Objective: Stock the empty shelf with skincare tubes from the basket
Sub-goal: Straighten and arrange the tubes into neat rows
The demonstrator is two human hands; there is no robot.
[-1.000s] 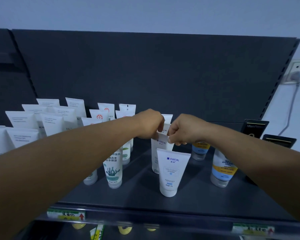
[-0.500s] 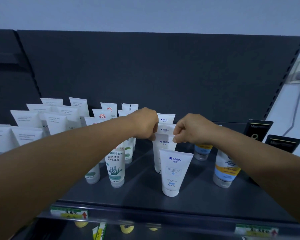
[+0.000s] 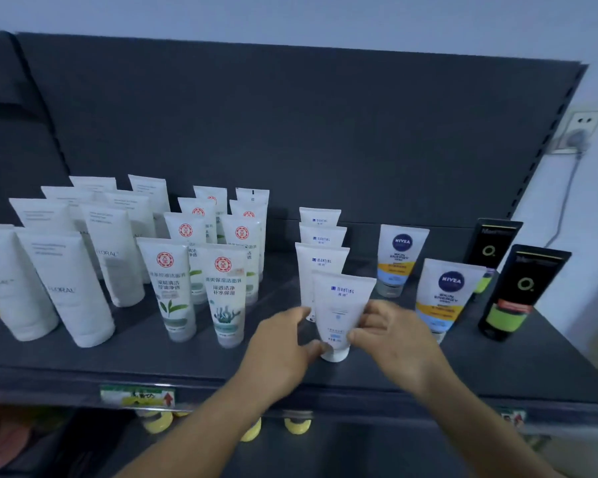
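Note:
A white Manting tube (image 3: 340, 307) stands cap-down at the front of the dark shelf (image 3: 377, 372), heading a row of three more white Manting tubes (image 3: 320, 260) behind it. My left hand (image 3: 283, 345) holds its lower left side, thumb and fingertips against tube and cap. From the other side, my right hand (image 3: 392, 339) curls its fingers round the lower right. The basket is out of view.
White Floral tubes (image 3: 66, 288) fill the left of the shelf, and red-logo tubes (image 3: 227, 291) stand left of centre. Nivea tubes (image 3: 446, 294) and black tubes (image 3: 518, 291) stand on the right. A price tag (image 3: 137, 396) hangs on the shelf's front rail. A wall socket (image 3: 579, 131) sits at the far right.
Both hands have come down and toward me, from the tops of the tubes further back in the row to the base of the front tube. The camera has moved closer.

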